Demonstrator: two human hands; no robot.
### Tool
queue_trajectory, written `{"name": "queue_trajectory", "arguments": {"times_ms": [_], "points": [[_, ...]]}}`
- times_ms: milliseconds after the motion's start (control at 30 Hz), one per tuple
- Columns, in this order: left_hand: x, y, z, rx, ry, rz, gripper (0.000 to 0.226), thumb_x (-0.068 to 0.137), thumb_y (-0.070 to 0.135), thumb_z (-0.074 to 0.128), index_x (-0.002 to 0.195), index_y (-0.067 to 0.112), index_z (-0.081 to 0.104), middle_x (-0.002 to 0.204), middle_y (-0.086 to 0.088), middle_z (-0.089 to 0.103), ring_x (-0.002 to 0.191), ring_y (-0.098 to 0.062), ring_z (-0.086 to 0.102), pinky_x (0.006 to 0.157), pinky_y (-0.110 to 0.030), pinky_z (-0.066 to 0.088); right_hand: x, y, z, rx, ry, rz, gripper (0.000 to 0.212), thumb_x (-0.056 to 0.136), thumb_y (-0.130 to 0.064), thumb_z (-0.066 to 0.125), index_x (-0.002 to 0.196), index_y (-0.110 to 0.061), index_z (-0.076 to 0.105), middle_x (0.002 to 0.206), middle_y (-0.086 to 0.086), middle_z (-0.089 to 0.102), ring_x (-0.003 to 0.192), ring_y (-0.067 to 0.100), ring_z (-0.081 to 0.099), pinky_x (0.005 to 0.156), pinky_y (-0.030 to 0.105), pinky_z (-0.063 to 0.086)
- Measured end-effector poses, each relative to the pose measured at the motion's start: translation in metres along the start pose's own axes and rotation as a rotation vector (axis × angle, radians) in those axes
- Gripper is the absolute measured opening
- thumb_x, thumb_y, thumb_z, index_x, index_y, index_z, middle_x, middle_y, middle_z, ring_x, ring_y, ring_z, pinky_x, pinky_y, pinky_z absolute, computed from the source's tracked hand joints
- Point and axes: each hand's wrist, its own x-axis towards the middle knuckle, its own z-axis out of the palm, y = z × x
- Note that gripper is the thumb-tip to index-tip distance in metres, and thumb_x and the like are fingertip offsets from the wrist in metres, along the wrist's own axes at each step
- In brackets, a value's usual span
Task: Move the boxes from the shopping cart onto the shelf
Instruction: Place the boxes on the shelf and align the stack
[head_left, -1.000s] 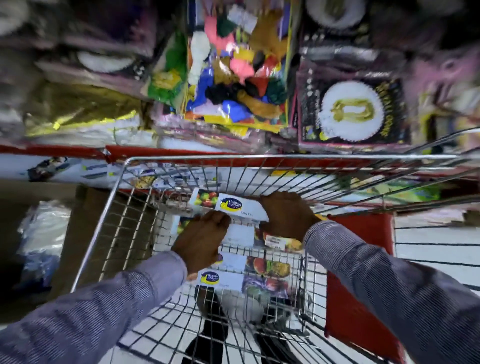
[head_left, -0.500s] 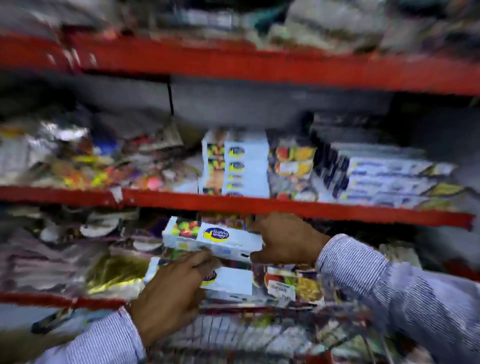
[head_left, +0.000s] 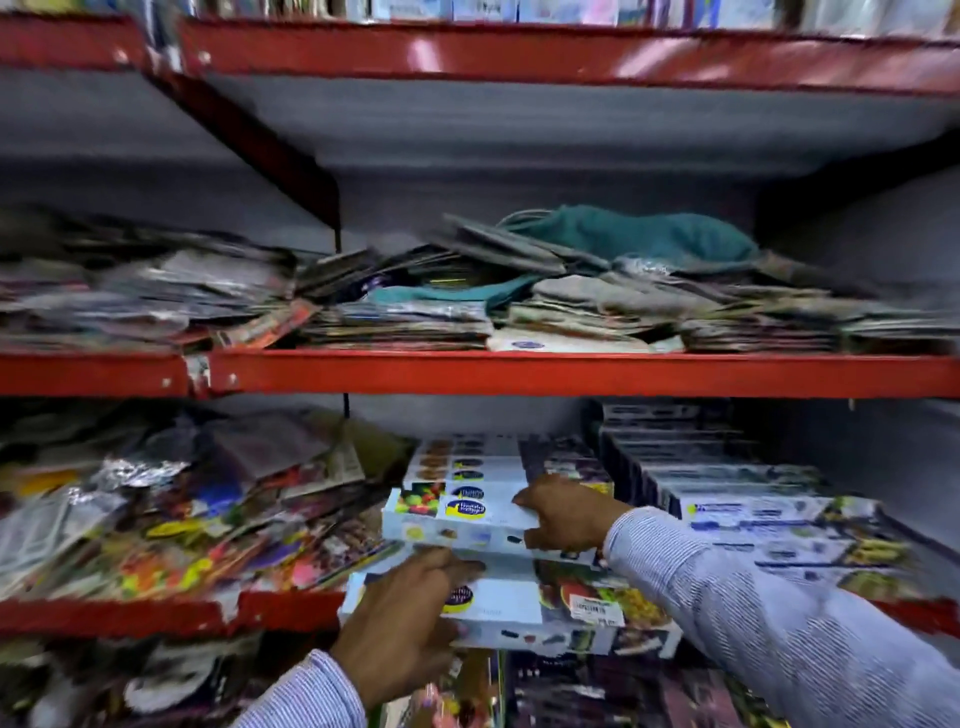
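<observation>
Since half a second ago the two boxes have risen from below the red shelf (head_left: 519, 371) lip to shelf level. The upper box (head_left: 457, 514), white with fruit pictures and a blue-yellow logo, meets the stack (head_left: 467, 462) at lower centre. Right hand (head_left: 563, 514) clasps its end. Left hand (head_left: 405, 623), fingers curled, grips the lower box (head_left: 519, 608).

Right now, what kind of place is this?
Most likely a retail shop aisle. Red metal shelves are crammed with stacked packets, and identical boxes sit in a pile; one box carries a price sticker. Both hands hold boxes at the shelf.
</observation>
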Motion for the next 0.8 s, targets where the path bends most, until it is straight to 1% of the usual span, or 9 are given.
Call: {"name": "queue_trajectory", "arguments": {"times_ms": [67,133,300,433,533,567,667,767,800], "points": [[0.005,-0.001,0.004,-0.016,-0.014,-0.01,0.064,0.08,0.036,0.07,0.138,0.036,0.042,0.143,0.013,0.041,0.134,-0.01,0.037,0.108,-0.024,0.033,0.016,0.005,0.011,-0.009,-0.002,0.011,0.055,0.088,-0.035,0.06,0.135,-0.009,0.046,0.132,0.021,0.05,0.123,0.037,0.047,0.101,0.042,0.043],[0.008,-0.002,0.008,-0.04,-0.043,-0.03,0.061,0.085,0.035,0.068,0.139,0.037,0.04,0.147,0.013,0.035,0.138,-0.009,0.029,0.111,-0.026,0.029,0.031,0.009,0.022,-0.019,0.007,0.022,0.056,0.087,-0.036,0.059,0.134,-0.008,0.046,0.132,0.021,0.049,0.123,0.038,0.046,0.103,0.044,0.042],[0.009,-0.014,0.016,-0.074,-0.082,-0.064,0.057,0.084,0.036,0.069,0.135,0.039,0.044,0.141,0.014,0.041,0.133,-0.006,0.034,0.108,-0.03,0.033,0.058,0.021,0.042,-0.056,-0.016,0.056,0.057,0.088,-0.039,0.056,0.137,-0.013,0.044,0.133,0.02,0.046,0.124,0.038,0.044,0.104,0.046,0.04],[0.011,-0.02,0.017,-0.046,-0.082,-0.095,0.057,0.082,0.036,0.07,0.134,0.037,0.047,0.134,0.017,0.047,0.127,-0.005,0.04,0.104,-0.027,0.039,0.064,0.029,0.052,-0.048,-0.035,0.071,0.055,0.089,-0.033,0.056,0.137,-0.011,0.043,0.136,0.019,0.044,0.128,0.035,0.041,0.105,0.047,0.039],[0.015,-0.021,0.017,-0.048,-0.098,-0.094,0.058,0.081,0.034,0.069,0.135,0.036,0.046,0.133,0.016,0.048,0.126,-0.006,0.041,0.102,-0.027,0.04,0.064,0.032,0.058,-0.018,-0.006,0.091,0.055,0.087,-0.029,0.06,0.137,-0.014,0.044,0.137,0.015,0.044,0.129,0.034,0.041,0.104,0.051,0.041],[0.016,-0.021,0.018,-0.054,-0.105,-0.096,0.059,0.08,0.035,0.069,0.135,0.036,0.046,0.133,0.017,0.048,0.126,-0.006,0.041,0.102,-0.026,0.04,0.063,0.031,0.061,-0.012,0.009,0.09,0.055,0.086,-0.028,0.061,0.137,-0.014,0.045,0.138,0.015,0.045,0.13,0.033,0.041,0.105,0.051,0.041],[0.019,-0.021,0.019,-0.063,-0.106,-0.107,0.06,0.081,0.035,0.07,0.135,0.037,0.045,0.133,0.018,0.047,0.126,-0.005,0.041,0.099,-0.024,0.04,0.059,0.027,0.062,-0.018,0.056,0.081,0.048,0.087,-0.022,0.062,0.132,-0.012,0.049,0.136,0.015,0.048,0.128,0.033,0.043,0.103,0.045,0.043],[0.022,-0.018,0.021,-0.054,-0.107,-0.11,0.059,0.082,0.034,0.069,0.136,0.037,0.044,0.134,0.017,0.047,0.127,-0.006,0.041,0.101,-0.027,0.04,0.052,0.023,0.06,-0.018,0.097,0.084,0.039,0.087,-0.019,0.063,0.125,-0.012,0.055,0.127,0.017,0.056,0.119,0.036,0.052,0.096,0.043,0.05],[0.021,-0.017,0.021,-0.058,-0.104,-0.114,0.059,0.083,0.033,0.069,0.136,0.036,0.044,0.134,0.016,0.047,0.127,-0.007,0.041,0.102,-0.027,0.039,0.051,0.02,0.06,-0.011,0.119,0.08,0.034,0.087,-0.016,0.063,0.12,-0.012,0.058,0.121,0.018,0.059,0.115,0.037,0.056,0.093,0.042,0.051]]}}
